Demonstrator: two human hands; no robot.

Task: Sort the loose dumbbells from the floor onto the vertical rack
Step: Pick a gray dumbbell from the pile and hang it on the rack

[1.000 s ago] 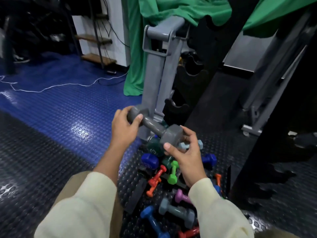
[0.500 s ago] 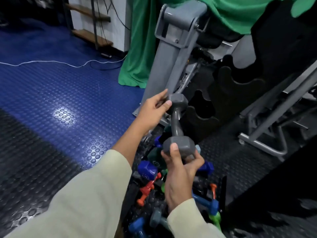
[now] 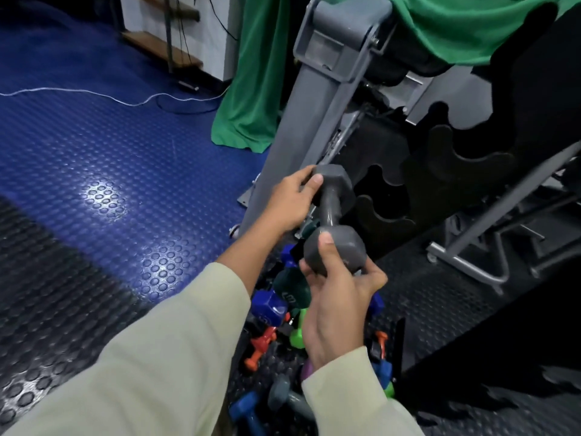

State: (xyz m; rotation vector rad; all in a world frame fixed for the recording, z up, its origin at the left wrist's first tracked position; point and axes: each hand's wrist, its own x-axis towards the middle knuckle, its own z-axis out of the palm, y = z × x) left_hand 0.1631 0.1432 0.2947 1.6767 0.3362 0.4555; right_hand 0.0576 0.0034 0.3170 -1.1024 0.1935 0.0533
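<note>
I hold a grey hex dumbbell point(image 3: 330, 212) between both hands, its bar pointing away from me. My left hand point(image 3: 292, 201) grips its far head, just in front of the rack. My right hand point(image 3: 336, 297) cups the near head, thumb on top. The vertical rack point(image 3: 327, 99) has a grey slanted post and black scalloped cradles point(image 3: 386, 212) to the right of the dumbbell. Under my hands lies a pile of loose dumbbells on the floor: a blue one point(image 3: 268, 306), a dark green one point(image 3: 292, 289), an orange one point(image 3: 259, 347), a lime one point(image 3: 297, 335) and a grey one point(image 3: 289, 396).
Black studded matting point(image 3: 63, 278) runs under me and blue studded matting point(image 3: 94, 146) lies to the left. A green cloth point(image 3: 251, 89) hangs behind the rack. A white cable point(image 3: 78, 94) crosses the blue floor. A grey metal frame point(image 3: 490, 243) stands at the right.
The dumbbell has turned from lying across to pointing away, and both hands have carried it up and closer to the rack's lower cradles. My view has moved in toward the rack.
</note>
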